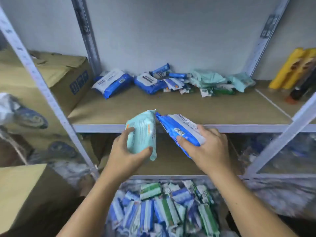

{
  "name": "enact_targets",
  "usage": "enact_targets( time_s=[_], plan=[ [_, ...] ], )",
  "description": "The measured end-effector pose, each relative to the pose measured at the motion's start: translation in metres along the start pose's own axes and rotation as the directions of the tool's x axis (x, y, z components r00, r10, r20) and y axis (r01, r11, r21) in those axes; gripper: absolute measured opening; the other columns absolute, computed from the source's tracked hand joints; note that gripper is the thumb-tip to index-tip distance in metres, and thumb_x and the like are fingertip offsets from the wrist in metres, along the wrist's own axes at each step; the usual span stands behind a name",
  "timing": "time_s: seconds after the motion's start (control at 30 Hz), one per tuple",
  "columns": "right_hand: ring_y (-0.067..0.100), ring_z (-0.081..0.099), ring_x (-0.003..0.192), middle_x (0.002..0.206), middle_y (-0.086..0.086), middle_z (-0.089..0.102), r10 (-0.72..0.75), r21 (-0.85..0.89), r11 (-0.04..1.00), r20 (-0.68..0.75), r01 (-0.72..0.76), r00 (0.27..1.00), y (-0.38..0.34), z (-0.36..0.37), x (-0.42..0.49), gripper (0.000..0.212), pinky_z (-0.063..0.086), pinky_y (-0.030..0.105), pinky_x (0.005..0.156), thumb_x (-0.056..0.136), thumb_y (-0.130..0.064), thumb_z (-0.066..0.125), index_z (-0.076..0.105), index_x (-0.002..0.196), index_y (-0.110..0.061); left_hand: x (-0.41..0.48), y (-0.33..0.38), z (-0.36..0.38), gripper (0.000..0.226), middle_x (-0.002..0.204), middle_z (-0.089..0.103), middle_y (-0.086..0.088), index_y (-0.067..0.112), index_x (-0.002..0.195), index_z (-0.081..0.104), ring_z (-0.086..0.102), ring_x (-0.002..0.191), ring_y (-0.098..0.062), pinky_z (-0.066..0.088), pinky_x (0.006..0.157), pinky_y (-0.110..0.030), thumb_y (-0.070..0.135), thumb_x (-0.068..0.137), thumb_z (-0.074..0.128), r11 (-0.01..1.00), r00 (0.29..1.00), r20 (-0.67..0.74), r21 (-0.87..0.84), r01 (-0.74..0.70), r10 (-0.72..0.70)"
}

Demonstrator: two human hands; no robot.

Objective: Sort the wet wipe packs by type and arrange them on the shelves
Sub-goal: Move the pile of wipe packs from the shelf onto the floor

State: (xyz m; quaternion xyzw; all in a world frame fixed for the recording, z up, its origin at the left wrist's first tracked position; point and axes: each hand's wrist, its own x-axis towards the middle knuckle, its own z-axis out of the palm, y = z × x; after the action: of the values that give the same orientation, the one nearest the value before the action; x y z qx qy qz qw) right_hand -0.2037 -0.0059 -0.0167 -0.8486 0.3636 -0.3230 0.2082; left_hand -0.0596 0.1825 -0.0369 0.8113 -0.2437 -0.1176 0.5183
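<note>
Gripping a pale green pack [142, 132] in the left hand [130, 151] and a blue-and-white pack [177, 129] in the right hand [206, 147], a person holds both just in front of the shelf [171, 108] edge, their upper corners almost touching. Against the back of the shelf lie blue-and-white packs [112, 82] to the left and pale green packs [208, 79] to the right, with a heap of mixed packs [162, 211] below the arms and a cardboard box [59, 74] at far left.
</note>
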Motion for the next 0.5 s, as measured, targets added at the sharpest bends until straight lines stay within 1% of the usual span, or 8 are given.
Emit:
enact_targets(
  time_s=[0.07, 0.13, 0.2, 0.23, 0.3, 0.4, 0.43, 0.5],
  plan=[
    [0.03, 0.056, 0.093, 0.087, 0.001, 0.061, 0.095, -0.012, 0.995, 0.096, -0.094, 0.991, 0.018, 0.015, -0.046, 0.074, 0.047, 0.04, 0.088, 0.061, -0.081, 0.054, 0.072, 0.102, -0.022, -0.041, -0.032, 0.008, 0.09, 0.132, 0.04, 0.01, 0.042, 0.139, 0.045, 0.044, 0.122, -0.005, 0.042, 0.105, -0.028, 0.059, 0.054, 0.072, 0.997, 0.997, 0.053, 0.058, 0.052, -0.055],
    [0.032, 0.055, 0.1, 0.093, 0.002, 0.061, 0.196, -0.094, 0.98, 0.256, -0.178, 0.947, 0.034, 0.036, -0.079, 0.075, 0.047, 0.039, 0.091, 0.064, -0.081, 0.057, 0.072, 0.106, -0.021, -0.066, -0.066, 0.016, 0.085, 0.131, 0.038, 0.01, 0.042, 0.138, 0.044, 0.04, 0.12, -0.004, 0.037, 0.1, -0.023, 0.051, 0.059, 0.074, 0.989, 0.99, 0.072, 0.092, 0.116, -0.123],
    [0.032, 0.055, 0.109, 0.107, 0.004, 0.066, 0.264, -0.221, 0.957, 0.381, -0.19, 0.886, 0.048, 0.062, -0.102, 0.081, 0.046, 0.037, 0.095, 0.065, -0.082, 0.06, 0.072, 0.115, -0.019, -0.081, -0.101, 0.024, 0.082, 0.127, 0.037, 0.009, 0.043, 0.136, 0.044, 0.04, 0.117, -0.006, 0.035, 0.095, -0.02, 0.049, 0.06, 0.074, 0.972, 0.977, 0.084, 0.146, 0.181, -0.195],
    [0.031, 0.055, 0.113, 0.114, 0.003, 0.067, 0.285, -0.27, 0.946, 0.427, -0.18, 0.858, 0.054, 0.075, -0.112, 0.087, 0.045, 0.035, 0.097, 0.063, -0.085, 0.057, 0.07, 0.119, -0.02, -0.085, -0.118, 0.028, 0.081, 0.126, 0.036, 0.009, 0.044, 0.136, 0.044, 0.04, 0.117, -0.008, 0.036, 0.094, -0.021, 0.049, 0.06, 0.074, 0.96, 0.968, 0.089, 0.178, 0.216, -0.235],
    [0.03, 0.054, 0.117, 0.121, 0.001, 0.066, 0.328, -0.343, 0.925, 0.493, -0.167, 0.806, 0.064, 0.102, -0.126, 0.094, 0.046, 0.034, 0.097, 0.06, -0.089, 0.049, 0.068, 0.123, -0.023, -0.088, -0.154, 0.034, 0.083, 0.126, 0.035, 0.008, 0.044, 0.137, 0.042, 0.043, 0.118, -0.014, 0.044, 0.094, -0.025, 0.051, 0.061, 0.074, 0.927, 0.939, 0.107, 0.228, 0.298, -0.328],
    [0.032, 0.05, 0.12, 0.127, 0.003, 0.062, 0.376, -0.431, 0.894, 0.573, -0.122, 0.728, 0.078, 0.138, -0.141, 0.088, 0.047, 0.036, 0.095, 0.065, -0.088, 0.045, 0.063, 0.125, -0.026, -0.083, -0.206, 0.045, 0.089, 0.133, 0.031, 0.005, 0.044, 0.139, 0.038, 0.05, 0.115, -0.022, 0.059, 0.086, -0.039, 0.057, 0.058, 0.071, 0.869, 0.872, 0.152, 0.268, 0.416, -0.465],
    [0.033, 0.048, 0.123, 0.131, 0.004, 0.06, 0.39, -0.453, 0.885, 0.594, -0.108, 0.703, 0.082, 0.148, -0.146, 0.089, 0.045, 0.037, 0.098, 0.069, -0.087, 0.046, 0.058, 0.132, -0.026, -0.081, -0.22, 0.048, 0.091, 0.135, 0.031, 0.004, 0.044, 0.141, 0.035, 0.051, 0.116, -0.025, 0.059, 0.086, -0.042, 0.058, 0.059, 0.071, 0.854, 0.859, 0.159, 0.294, 0.429, -0.487],
    [0.034, 0.042, 0.131, 0.142, 0.006, 0.053, 0.406, -0.484, 0.872, 0.623, -0.079, 0.668, 0.092, 0.166, -0.158, 0.092, 0.039, 0.04, 0.106, 0.076, -0.084, 0.046, 0.043, 0.148, -0.028, -0.079, -0.241, 0.056, 0.091, 0.144, 0.031, -0.005, 0.038, 0.148, 0.031, 0.049, 0.123, -0.031, 0.05, 0.101, -0.043, 0.056, 0.067, 0.071, 0.82, 0.833, 0.165, 0.352, 0.45, -0.528]
  ],
)
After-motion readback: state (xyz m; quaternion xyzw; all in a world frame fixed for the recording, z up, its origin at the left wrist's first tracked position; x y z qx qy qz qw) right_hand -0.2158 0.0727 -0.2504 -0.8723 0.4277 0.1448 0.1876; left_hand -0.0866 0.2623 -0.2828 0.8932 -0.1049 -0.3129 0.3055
